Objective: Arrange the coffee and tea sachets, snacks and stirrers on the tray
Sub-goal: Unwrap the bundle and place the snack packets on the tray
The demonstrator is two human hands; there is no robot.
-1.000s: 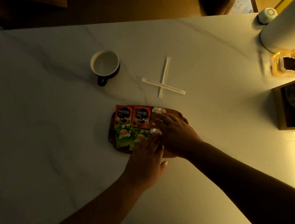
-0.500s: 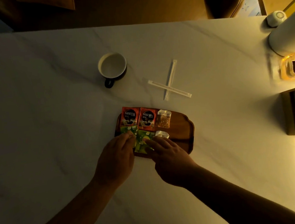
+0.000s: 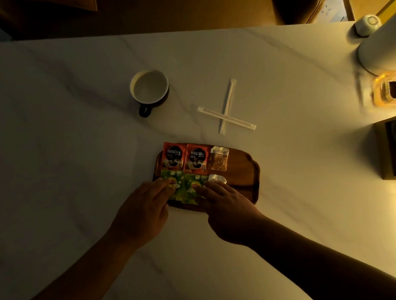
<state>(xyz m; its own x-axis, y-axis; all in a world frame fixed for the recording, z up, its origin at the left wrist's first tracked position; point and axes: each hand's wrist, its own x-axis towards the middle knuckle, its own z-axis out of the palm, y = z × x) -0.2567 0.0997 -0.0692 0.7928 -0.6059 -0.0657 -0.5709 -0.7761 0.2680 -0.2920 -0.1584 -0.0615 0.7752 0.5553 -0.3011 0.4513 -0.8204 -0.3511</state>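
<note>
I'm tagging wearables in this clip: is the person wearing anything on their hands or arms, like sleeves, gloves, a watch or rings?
Nothing worn shows. The left hand and right hand are bare, without gloves, and both forearms are uncovered to the picture's edge, so no sleeves appear. No watch, bracelet or ring is visible, though the dim, warm light leaves the wrists in shadow, so something small could go unseen.

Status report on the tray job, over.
Both hands flat on green sachets. Tray holds sachets, snacks. Stirrers crossed on table, unobstructed.
</note>
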